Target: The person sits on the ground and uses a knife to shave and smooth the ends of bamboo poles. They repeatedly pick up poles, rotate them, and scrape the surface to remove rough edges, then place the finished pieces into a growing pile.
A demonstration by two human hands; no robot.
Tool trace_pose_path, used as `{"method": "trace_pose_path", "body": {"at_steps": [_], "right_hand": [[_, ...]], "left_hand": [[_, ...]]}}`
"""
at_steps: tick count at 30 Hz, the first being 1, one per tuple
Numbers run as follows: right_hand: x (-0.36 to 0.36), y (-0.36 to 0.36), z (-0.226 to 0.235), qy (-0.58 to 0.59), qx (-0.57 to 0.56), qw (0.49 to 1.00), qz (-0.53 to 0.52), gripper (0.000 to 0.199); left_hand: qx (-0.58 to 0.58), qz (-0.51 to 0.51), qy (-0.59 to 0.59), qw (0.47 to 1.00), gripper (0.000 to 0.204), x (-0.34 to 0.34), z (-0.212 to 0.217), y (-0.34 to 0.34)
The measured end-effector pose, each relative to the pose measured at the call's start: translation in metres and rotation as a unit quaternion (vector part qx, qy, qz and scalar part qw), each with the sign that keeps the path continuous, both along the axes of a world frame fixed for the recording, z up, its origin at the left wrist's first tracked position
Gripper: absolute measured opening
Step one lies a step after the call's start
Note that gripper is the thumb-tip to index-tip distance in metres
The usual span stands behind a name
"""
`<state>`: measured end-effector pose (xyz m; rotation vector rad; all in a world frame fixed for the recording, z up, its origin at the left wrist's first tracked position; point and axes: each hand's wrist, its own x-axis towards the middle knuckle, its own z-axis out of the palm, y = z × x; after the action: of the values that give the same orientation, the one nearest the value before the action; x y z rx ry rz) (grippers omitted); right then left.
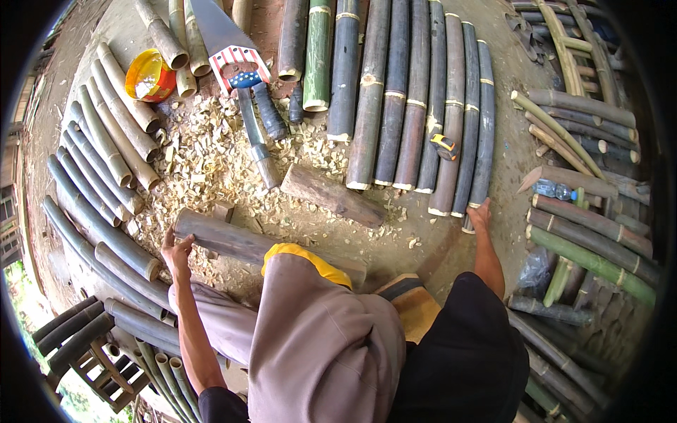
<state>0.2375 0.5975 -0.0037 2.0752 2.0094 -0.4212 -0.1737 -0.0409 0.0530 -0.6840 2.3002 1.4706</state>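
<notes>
Head view looked straight down on a seated person: grey-trousered knee point(317, 338) w/ a yellow edge nearest, black sleeve on the right.

Left hand point(176, 250) rested on the near end of a short grey-brown log lying crosswise on the ground point(233, 240), fingers curled over its top edge, thumb side toward the body. The grip looked like steadying so the round piece wouldn't roll; judged, not certain.

Right hand point(481, 215) was stretched out, arm nearly straight, fingers spread and touching the cut end of the outermost dark bamboo pole point(485, 127) in the row. Not closed round anything, as far as could be seen. Poles lay side by side w/ cut ends toward the person, prob. so each could be reached from the seat.

Between the hands, a second stubby weathered log point(331, 196) lay at an angle on a scatter of pale bamboo chips point(204, 162). Beyond it, a dark-handled hammer point(257, 141) lay w/ its head toward the person, beside a hand saw with a red, white and blue patterned handle point(236, 60). Small yellow tape measure point(444, 146) sat on top of the poles. Yellow and orange plastic bowl point(149, 76) stood far left among short grey bamboo lengths point(106, 148) fanned in an arc. More poles, grey and green, were stacked at far right point(592, 233), w/ a clear plastic bottle point(553, 190) among them.
</notes>
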Motion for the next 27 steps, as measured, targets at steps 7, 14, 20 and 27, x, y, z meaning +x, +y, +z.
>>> {"method": "trace_pose_path", "body": {"at_steps": [7, 14, 20, 27], "right_hand": [[-0.098, -0.077, 0.029, 0.208, 0.215, 0.907, 0.297, 0.047], [-0.201, -0.186, 0.028, -0.064, 0.050, 0.949, 0.304, 0.098], [-0.176, -0.162, 0.005, 0.094, 0.090, 0.926, 0.355, 0.098], [-0.151, -0.132, 0.014, 0.632, -0.090, 0.769, -0.042, 0.058]], "left_hand": [[0.001, -0.009, -0.033, 0.999, 0.072, -0.002, -0.004, -0.007], [0.023, 0.033, -0.008, 0.999, 0.071, 0.000, 0.003, 0.008], [0.031, 0.045, -0.014, 0.998, 0.073, 0.000, -0.004, 0.003], [0.034, 0.042, -0.025, 0.998, 0.074, 0.001, 0.001, 0.007]]}}
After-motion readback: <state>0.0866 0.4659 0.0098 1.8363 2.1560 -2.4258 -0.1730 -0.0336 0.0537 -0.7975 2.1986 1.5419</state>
